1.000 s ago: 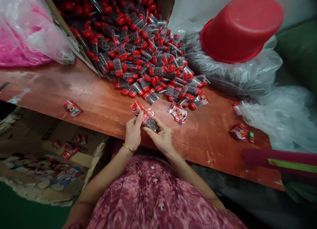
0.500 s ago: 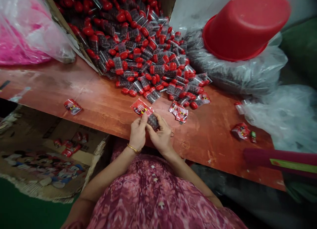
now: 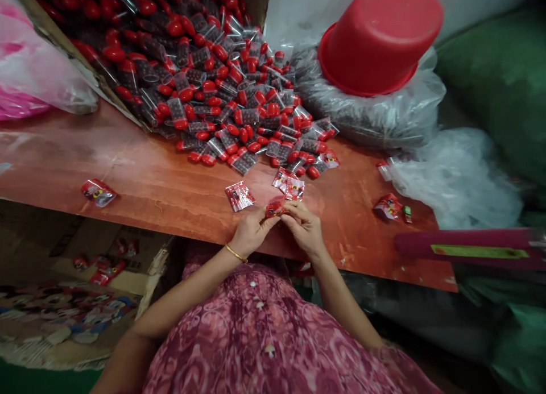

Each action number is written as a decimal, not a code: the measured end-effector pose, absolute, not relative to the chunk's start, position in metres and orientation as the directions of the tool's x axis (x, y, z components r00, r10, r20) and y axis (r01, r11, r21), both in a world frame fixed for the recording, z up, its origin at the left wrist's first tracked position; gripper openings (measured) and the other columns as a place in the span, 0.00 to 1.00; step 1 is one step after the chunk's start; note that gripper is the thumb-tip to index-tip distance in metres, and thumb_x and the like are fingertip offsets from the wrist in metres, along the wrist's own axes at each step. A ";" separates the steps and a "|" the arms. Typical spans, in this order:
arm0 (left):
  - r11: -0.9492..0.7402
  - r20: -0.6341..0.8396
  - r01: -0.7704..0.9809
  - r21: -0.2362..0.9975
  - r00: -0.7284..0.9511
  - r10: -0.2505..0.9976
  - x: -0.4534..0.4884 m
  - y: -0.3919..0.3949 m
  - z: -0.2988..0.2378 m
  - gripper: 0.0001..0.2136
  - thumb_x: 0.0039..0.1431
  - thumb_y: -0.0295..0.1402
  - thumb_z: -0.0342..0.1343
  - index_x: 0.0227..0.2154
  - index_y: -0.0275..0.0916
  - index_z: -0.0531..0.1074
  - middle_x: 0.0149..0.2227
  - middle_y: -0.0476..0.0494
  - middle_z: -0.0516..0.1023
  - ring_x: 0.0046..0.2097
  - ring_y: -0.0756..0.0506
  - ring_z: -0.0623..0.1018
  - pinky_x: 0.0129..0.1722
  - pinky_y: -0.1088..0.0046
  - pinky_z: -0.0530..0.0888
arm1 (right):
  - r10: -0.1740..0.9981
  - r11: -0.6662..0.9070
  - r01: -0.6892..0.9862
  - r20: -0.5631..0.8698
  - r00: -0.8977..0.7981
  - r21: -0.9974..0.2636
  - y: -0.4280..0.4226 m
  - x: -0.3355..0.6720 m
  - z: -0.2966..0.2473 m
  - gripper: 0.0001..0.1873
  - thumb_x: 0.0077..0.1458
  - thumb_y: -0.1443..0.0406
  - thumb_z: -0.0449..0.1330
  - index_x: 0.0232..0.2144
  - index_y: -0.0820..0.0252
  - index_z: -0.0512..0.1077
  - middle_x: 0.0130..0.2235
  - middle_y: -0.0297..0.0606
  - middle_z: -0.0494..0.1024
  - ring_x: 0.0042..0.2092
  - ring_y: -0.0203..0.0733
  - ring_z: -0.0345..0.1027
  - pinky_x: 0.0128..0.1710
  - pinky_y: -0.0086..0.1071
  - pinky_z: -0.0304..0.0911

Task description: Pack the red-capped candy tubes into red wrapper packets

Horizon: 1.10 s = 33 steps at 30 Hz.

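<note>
My left hand [image 3: 251, 232] and my right hand [image 3: 305, 227] meet at the near edge of a reddish wooden table [image 3: 149, 183]. Both pinch a small red packet [image 3: 275, 207] between their fingertips. Another red printed packet [image 3: 239, 195] lies flat on the table just left of my hands. Two more packets [image 3: 290, 186] lie right behind them. A big heap of clear red-capped tubes [image 3: 222, 92] spills from a cardboard box [image 3: 55, 38] at the back.
An upturned red basin [image 3: 379, 38] rests on a plastic bag of dark goods [image 3: 375, 118]. Loose packets lie at far left [image 3: 97, 192] and right [image 3: 388, 206]. A pink bag [image 3: 29, 75] sits back left, a magenta bar [image 3: 464, 249] at right, a box [image 3: 85, 280] below.
My hands shifted right. The red printed packet held before now lies on the table at left, and both hands now pinch another small red packet. The view has shifted.
</note>
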<state>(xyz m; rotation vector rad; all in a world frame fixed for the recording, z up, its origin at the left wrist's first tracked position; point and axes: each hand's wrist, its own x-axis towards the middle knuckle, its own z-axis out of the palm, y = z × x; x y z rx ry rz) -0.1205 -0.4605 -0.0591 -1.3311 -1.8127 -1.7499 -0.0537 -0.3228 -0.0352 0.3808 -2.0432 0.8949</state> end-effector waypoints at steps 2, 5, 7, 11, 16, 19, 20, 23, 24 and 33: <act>-0.135 0.768 0.802 0.582 -0.487 0.415 -0.122 -0.457 -0.064 0.16 0.58 0.39 0.50 0.45 0.37 0.71 0.39 0.41 0.79 0.37 0.46 0.78 0.37 0.72 0.73 | 0.060 0.681 -0.569 0.809 -0.585 -0.462 -0.317 -0.053 -0.040 0.10 0.52 0.58 0.60 0.35 0.53 0.76 0.34 0.36 0.76 0.38 0.40 0.69 0.39 0.35 0.65; -0.154 0.810 0.853 0.498 -0.394 0.433 -0.126 -0.454 -0.070 0.18 0.59 0.42 0.48 0.46 0.36 0.70 0.42 0.41 0.79 0.40 0.46 0.78 0.39 0.73 0.74 | 0.032 0.709 -0.561 0.813 -0.581 -0.428 -0.310 -0.053 -0.045 0.10 0.51 0.57 0.60 0.35 0.53 0.76 0.34 0.36 0.76 0.36 0.39 0.69 0.38 0.34 0.65; -0.150 0.838 0.891 0.428 -0.330 0.435 -0.129 -0.454 -0.073 0.19 0.59 0.43 0.47 0.45 0.34 0.71 0.44 0.38 0.78 0.44 0.46 0.77 0.43 0.72 0.74 | -0.028 0.745 -0.554 0.812 -0.583 -0.372 -0.306 -0.053 -0.046 0.10 0.52 0.57 0.59 0.35 0.53 0.76 0.32 0.36 0.77 0.35 0.39 0.69 0.36 0.34 0.64; -0.034 0.855 0.950 0.312 -0.264 0.446 -0.136 -0.451 -0.080 0.20 0.59 0.43 0.46 0.45 0.33 0.71 0.47 0.34 0.76 0.50 0.43 0.74 0.49 0.64 0.72 | -0.158 0.830 -0.522 0.817 -0.555 -0.194 -0.295 -0.056 -0.046 0.13 0.54 0.54 0.57 0.31 0.54 0.77 0.28 0.37 0.78 0.31 0.39 0.68 0.35 0.36 0.60; 0.118 0.841 0.966 0.230 -0.258 0.475 -0.137 -0.452 -0.082 0.17 0.59 0.40 0.48 0.46 0.36 0.70 0.47 0.37 0.76 0.52 0.42 0.72 0.54 0.57 0.67 | -0.230 0.899 -0.434 0.782 -0.579 -0.057 -0.286 -0.062 -0.048 0.14 0.56 0.55 0.55 0.34 0.53 0.78 0.27 0.37 0.79 0.30 0.40 0.66 0.35 0.36 0.57; 0.195 0.809 0.954 0.226 -0.295 0.509 -0.135 -0.455 -0.082 0.15 0.58 0.36 0.50 0.47 0.38 0.70 0.48 0.39 0.75 0.57 0.39 0.67 0.56 0.53 0.64 | -0.242 0.929 -0.370 0.755 -0.610 -0.001 -0.284 -0.063 -0.050 0.12 0.55 0.57 0.56 0.36 0.51 0.77 0.26 0.36 0.78 0.31 0.40 0.65 0.36 0.36 0.55; 0.216 0.796 0.949 0.229 -0.311 0.519 -0.134 -0.455 -0.081 0.15 0.58 0.34 0.51 0.47 0.38 0.70 0.50 0.39 0.74 0.58 0.39 0.66 0.57 0.52 0.63 | -0.246 0.935 -0.355 0.744 -0.622 0.012 -0.284 -0.063 -0.050 0.11 0.55 0.57 0.57 0.36 0.51 0.77 0.26 0.36 0.78 0.32 0.41 0.64 0.37 0.36 0.55; 0.251 0.764 0.930 0.269 -0.365 0.532 -0.130 -0.455 -0.080 0.15 0.56 0.31 0.53 0.47 0.38 0.70 0.54 0.36 0.69 0.60 0.38 0.63 0.57 0.50 0.61 | -0.242 0.943 -0.333 0.718 -0.652 0.015 -0.285 -0.061 -0.050 0.10 0.55 0.59 0.57 0.35 0.51 0.78 0.26 0.36 0.77 0.33 0.41 0.64 0.38 0.37 0.55; 0.247 0.758 0.924 0.292 -0.381 0.530 -0.128 -0.454 -0.080 0.15 0.56 0.31 0.53 0.46 0.38 0.71 0.54 0.35 0.68 0.60 0.38 0.62 0.58 0.50 0.60 | -0.236 0.945 -0.328 0.713 -0.660 0.009 -0.286 -0.060 -0.049 0.10 0.56 0.59 0.56 0.34 0.51 0.78 0.26 0.37 0.77 0.33 0.41 0.64 0.38 0.37 0.55; 0.035 0.594 0.606 0.794 -0.788 0.161 -0.122 -0.537 -0.075 0.13 0.52 0.43 0.54 0.32 0.40 0.76 0.33 0.44 0.81 0.35 0.42 0.79 0.38 0.64 0.74 | -0.184 0.937 -0.336 0.693 -0.697 -0.090 -0.291 -0.060 -0.020 0.14 0.56 0.59 0.54 0.41 0.57 0.74 0.35 0.41 0.78 0.37 0.43 0.69 0.37 0.38 0.64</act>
